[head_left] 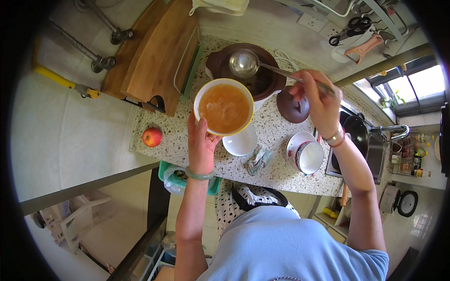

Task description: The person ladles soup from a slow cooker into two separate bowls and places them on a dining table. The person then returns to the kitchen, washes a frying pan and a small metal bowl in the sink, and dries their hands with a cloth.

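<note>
My left hand (202, 143) grips a white bowl with a yellow rim (224, 107), nearly full of orange-brown soup, raised above the counter. In my right hand (318, 96) is the handle of a metal ladle (244, 63). The ladle's round head hangs over a dark brown pot (274, 75), beside the bowl's far edge. Some dark liquid shows inside the pot, partly hidden by ladle and bowl. Right of the pot lies its brown lid (293, 105). Under the held bowl, partly covered by it, is a white bowl (241, 141) on the counter.
A crumpled cloth (259, 159) and stacked bowls (310, 157) stand near the counter's front edge. To the left are an apple (152, 137) and wooden cutting boards (152, 61). A sink with a black pan (356, 133) is at right. A green bin (214, 186) sits below the edge.
</note>
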Demonstrator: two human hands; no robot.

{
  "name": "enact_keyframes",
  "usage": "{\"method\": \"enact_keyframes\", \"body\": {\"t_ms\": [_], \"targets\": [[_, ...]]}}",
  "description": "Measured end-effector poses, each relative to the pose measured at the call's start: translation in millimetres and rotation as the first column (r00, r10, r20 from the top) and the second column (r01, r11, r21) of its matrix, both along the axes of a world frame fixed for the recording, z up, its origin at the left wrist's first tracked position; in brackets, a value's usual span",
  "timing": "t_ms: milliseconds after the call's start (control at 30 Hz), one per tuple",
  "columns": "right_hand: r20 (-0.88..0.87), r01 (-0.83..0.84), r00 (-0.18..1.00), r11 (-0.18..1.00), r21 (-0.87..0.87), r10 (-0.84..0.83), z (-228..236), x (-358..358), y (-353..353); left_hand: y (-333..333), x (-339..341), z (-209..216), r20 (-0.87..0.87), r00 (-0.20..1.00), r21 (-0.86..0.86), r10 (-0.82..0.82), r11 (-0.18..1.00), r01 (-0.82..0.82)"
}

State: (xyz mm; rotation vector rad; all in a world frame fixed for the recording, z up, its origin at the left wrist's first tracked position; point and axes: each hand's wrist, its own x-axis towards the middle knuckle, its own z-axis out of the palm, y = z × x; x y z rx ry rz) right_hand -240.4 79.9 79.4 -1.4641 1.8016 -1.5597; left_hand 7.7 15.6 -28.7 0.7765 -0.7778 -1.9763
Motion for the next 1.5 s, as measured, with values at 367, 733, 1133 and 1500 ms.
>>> {"method": "enact_keyframes", "body": {"t_ms": [367, 733, 1133, 1500], "targets": [[-0.134, 0.034, 0.991, 0.992, 0.123, -0.018, -58, -6, -61, 10, 19, -9, 0.018, 0.999, 0.004, 0.043, 0.999, -0.043], [-0.091, 0.028, 0.996, 0.986, 0.166, -0.013, -61, -3, -70, 10, 20, -11, 0.013, 0.999, 0.011, 0.048, 0.999, -0.048], [0.336, -0.014, 0.941, 0.990, 0.144, -0.035, -5, -31, -46, 4, 13, -5, 0.004, 1.000, 0.054, 0.000, 0.999, 0.000], [0.213, -0.129, 0.972, 0.982, 0.140, 0.097, 50, 1, -5, 0, 2, 6, -0.052, 0.998, 0.026, -0.039, 0.999, 0.041]]}}
